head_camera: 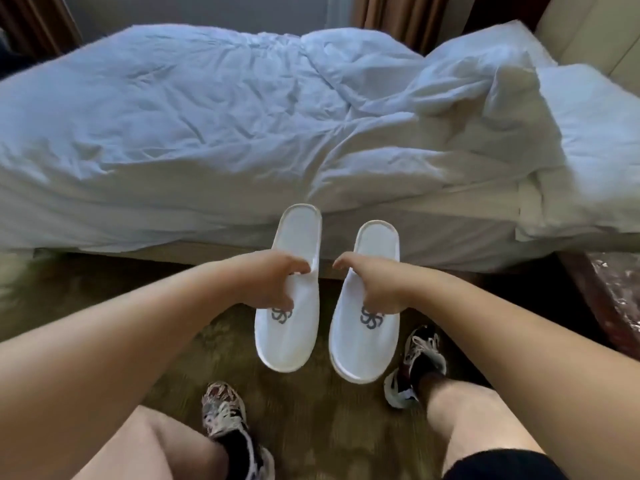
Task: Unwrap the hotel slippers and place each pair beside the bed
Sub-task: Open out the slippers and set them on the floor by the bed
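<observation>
Nearest me: two sneakers [225,415] on patterned carpet [304,417]. Above it, my left hand [273,282] grasps the left slipper [289,299]; my right hand [375,285] grasps the right slipper [367,306], both unwrapped, side by side, apart. Beyond: bed [242,133] with rumpled white duvet.

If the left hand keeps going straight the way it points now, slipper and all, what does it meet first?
Probably the side of the bed: the left hand points its white slipper heel-first at the mattress edge, with nothing visible between. Depth is hard to judge.
</observation>
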